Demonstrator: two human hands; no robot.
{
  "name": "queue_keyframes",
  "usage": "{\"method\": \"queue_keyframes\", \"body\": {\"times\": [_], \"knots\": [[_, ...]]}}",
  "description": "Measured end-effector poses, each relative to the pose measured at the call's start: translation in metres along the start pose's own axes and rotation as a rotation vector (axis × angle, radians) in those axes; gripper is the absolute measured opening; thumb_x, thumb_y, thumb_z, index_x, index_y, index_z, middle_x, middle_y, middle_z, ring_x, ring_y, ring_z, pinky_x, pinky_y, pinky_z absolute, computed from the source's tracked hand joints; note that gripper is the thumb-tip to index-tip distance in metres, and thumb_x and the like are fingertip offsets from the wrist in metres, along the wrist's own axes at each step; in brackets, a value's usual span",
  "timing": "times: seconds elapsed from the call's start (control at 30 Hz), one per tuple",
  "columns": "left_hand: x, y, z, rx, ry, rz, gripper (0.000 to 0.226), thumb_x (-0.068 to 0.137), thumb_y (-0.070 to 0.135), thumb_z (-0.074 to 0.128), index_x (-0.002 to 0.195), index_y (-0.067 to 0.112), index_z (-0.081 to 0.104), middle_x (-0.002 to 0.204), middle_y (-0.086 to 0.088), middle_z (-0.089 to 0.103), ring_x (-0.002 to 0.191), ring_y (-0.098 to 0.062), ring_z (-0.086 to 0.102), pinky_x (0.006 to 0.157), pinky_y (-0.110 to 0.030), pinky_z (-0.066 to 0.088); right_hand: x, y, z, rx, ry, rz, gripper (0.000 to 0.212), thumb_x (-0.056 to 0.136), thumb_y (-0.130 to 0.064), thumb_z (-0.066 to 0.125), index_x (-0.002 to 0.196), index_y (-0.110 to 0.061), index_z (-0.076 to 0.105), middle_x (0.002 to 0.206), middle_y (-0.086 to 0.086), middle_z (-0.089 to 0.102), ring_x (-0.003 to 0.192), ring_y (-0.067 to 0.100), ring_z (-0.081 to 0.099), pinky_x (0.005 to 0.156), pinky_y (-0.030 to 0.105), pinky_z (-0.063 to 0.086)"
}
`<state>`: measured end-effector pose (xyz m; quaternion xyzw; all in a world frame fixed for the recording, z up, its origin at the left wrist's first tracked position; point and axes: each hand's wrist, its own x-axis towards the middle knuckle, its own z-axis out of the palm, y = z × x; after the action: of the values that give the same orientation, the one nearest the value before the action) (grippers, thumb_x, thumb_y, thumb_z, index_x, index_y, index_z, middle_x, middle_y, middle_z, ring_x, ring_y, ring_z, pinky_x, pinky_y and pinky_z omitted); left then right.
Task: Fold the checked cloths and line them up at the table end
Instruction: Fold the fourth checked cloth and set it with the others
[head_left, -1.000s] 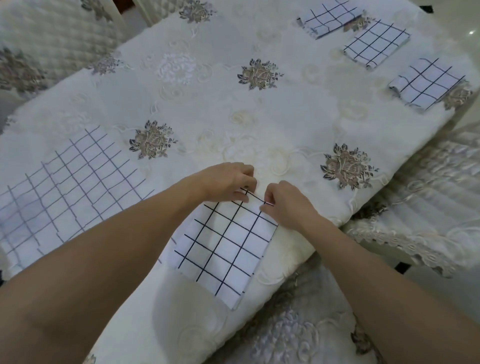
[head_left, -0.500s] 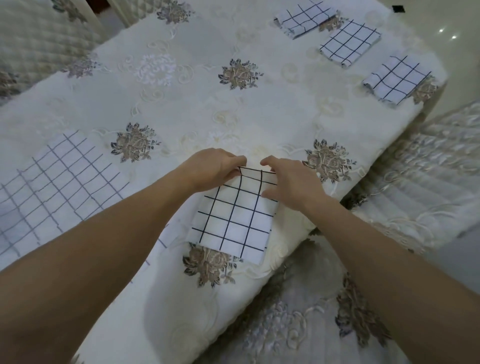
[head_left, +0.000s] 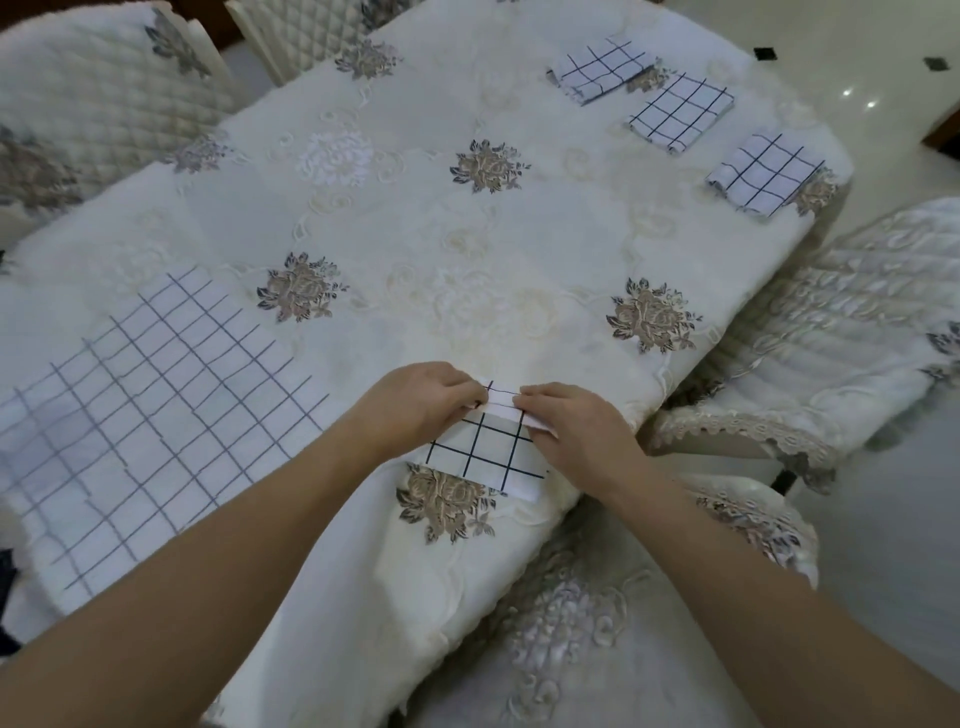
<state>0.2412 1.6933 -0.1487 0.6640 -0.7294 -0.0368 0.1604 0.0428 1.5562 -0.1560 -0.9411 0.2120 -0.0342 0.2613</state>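
We have the cloth (head_left: 483, 452) at the near edge of the table (head_left: 467, 249), folded down to a small rectangle and lying flat. Our left hand (head_left: 415, 405) and right hand (head_left: 576, 431) meet at its far edge. The fingers are curled and the thumbs closed, each hand pinching the layered edge there, while the near half lies free.

The cloth looks thin, light and limp. It will likely take a crease but not hold a shape by itself, and the stacked layers could slide apart or spring open if lifted by one corner. We judge the safest hold to be where the hands are now, on the folded edge with all layers caught together. For the carry, a palm flat underneath and another on top would also do.

To the left lies an open cloth (head_left: 156, 405), spread out and not yet folded. Well apart, at the far end, three folded cloths (head_left: 680, 111) sit in a row, near one another but not touching. A chair (head_left: 831, 338) stands by the right side of the table.
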Motion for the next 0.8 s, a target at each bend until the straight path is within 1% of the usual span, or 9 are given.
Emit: {"method": "queue_keyframes", "body": {"times": [0.07, 0.17, 0.23, 0.3, 0.37, 0.4, 0.5, 0.67, 0.8], "knots": [[-0.011, 0.003, 0.006, -0.015, -0.007, -0.022, 0.022, 0.082, 0.004, 0.075, 0.102, 0.010, 0.072, 0.090, -0.006, 0.072, 0.075, -0.030, 0.066, 0.053, -0.037, 0.054, -0.007, -0.003, 0.006, 0.001, 0.001, -0.014, 0.038, 0.086, -0.015, 0.068, 0.123, -0.023, 0.070, 0.130, -0.003, 0.065, 0.118, 0.022, 0.059, 0.091, 0.038, 0.053], [-0.023, 0.004, 0.014, -0.035, 0.038, -0.020, 0.015, 0.089, 0.011, 0.068, 0.104, 0.011, 0.072, 0.098, -0.006, 0.073, 0.083, -0.030, 0.068, 0.062, -0.039, 0.057, -0.014, -0.007, 0.015, -0.025, 0.001, -0.047, 0.041, 0.082, -0.016, 0.072, 0.123, -0.022, 0.070, 0.128, -0.002, 0.065, 0.119, 0.023, 0.059, 0.091, 0.038, 0.054], [-0.029, 0.006, 0.018, -0.052, 0.047, -0.004, 0.018, 0.093, 0.018, 0.059, 0.103, 0.011, 0.072, 0.103, -0.005, 0.074, 0.088, -0.029, 0.069, 0.069, -0.038, 0.058, -0.020, -0.007, 0.021, -0.043, -0.003, -0.064, 0.042, 0.080, -0.020, 0.073, 0.122, -0.023, 0.069, 0.127, -0.002, 0.065, 0.117, 0.023, 0.060, 0.090, 0.039, 0.056], [-0.036, 0.009, 0.024, -0.050, 0.042, 0.013, 0.015, 0.090, 0.013, 0.067, 0.102, 0.009, 0.074, 0.105, -0.006, 0.074, 0.090, -0.029, 0.069, 0.073, -0.036, 0.058, -0.026, -0.007, 0.028, -0.062, -0.001, -0.076, 0.042, 0.079, -0.021, 0.074, 0.120, -0.022, 0.070, 0.125, -0.002, 0.066, 0.116, 0.022, 0.061, 0.086, 0.039, 0.057], [-0.043, 0.010, 0.033, -0.055, 0.051, -0.004, 0.014, 0.088, 0.010, 0.070, 0.101, 0.008, 0.075, 0.105, -0.006, 0.074, 0.091, -0.029, 0.069, 0.074, -0.036, 0.058, -0.032, -0.006, 0.033, -0.061, 0.000, -0.084, 0.039, 0.079, -0.022, 0.074, 0.117, -0.021, 0.070, 0.125, 0.000, 0.065, 0.116, 0.023, 0.060, 0.084, 0.040, 0.058], [-0.046, 0.010, 0.037, -0.063, 0.055, -0.025, 0.014, 0.090, 0.013, 0.066, 0.100, 0.009, 0.075, 0.105, -0.005, 0.074, 0.090, -0.028, 0.069, 0.073, -0.036, 0.059, -0.034, -0.006, 0.036, -0.067, 0.004, -0.092, 0.037, 0.079, -0.022, 0.075, 0.115, -0.020, 0.071, 0.125, 0.001, 0.065, 0.116, 0.024, 0.060, 0.082, 0.040, 0.058], [-0.057, 0.010, 0.047, -0.089, 0.062, -0.073, 0.026, 0.095, 0.023, 0.054, 0.099, 0.009, 0.076, 0.105, -0.003, 0.073, 0.091, -0.027, 0.069, 0.072, -0.037, 0.058, -0.038, -0.008, 0.040, -0.103, 0.009, -0.105, 0.033, 0.076, -0.025, 0.078, 0.109, -0.021, 0.072, 0.126, 0.002, 0.064, 0.115, 0.025, 0.060, 0.079, 0.035, 0.055], [-0.068, 0.011, 0.056, -0.064, 0.042, -0.059, 0.023, 0.095, 0.028, 0.059, 0.099, 0.010, 0.072, 0.113, -0.005, 0.070, 0.103, -0.027, 0.064, 0.083, -0.038, 0.056, -0.040, -0.009, 0.043, -0.128, 0.022, -0.132, 0.029, 0.074, -0.027, 0.078, 0.103, -0.024, 0.074, 0.121, 0.000, 0.066, 0.111, 0.024, 0.060, 0.082, 0.030, 0.052], [-0.071, 0.013, 0.056, -0.045, 0.027, -0.055, 0.020, 0.093, 0.030, 0.062, 0.094, 0.011, 0.072, 0.116, -0.006, 0.070, 0.109, -0.029, 0.063, 0.087, -0.036, 0.054, -0.041, -0.005, 0.048, -0.123, 0.026, -0.152, 0.021, 0.080, -0.016, 0.072, 0.100, -0.022, 0.076, 0.118, 0.002, 0.066, 0.110, 0.026, 0.059, 0.081, 0.035, 0.055]]}}
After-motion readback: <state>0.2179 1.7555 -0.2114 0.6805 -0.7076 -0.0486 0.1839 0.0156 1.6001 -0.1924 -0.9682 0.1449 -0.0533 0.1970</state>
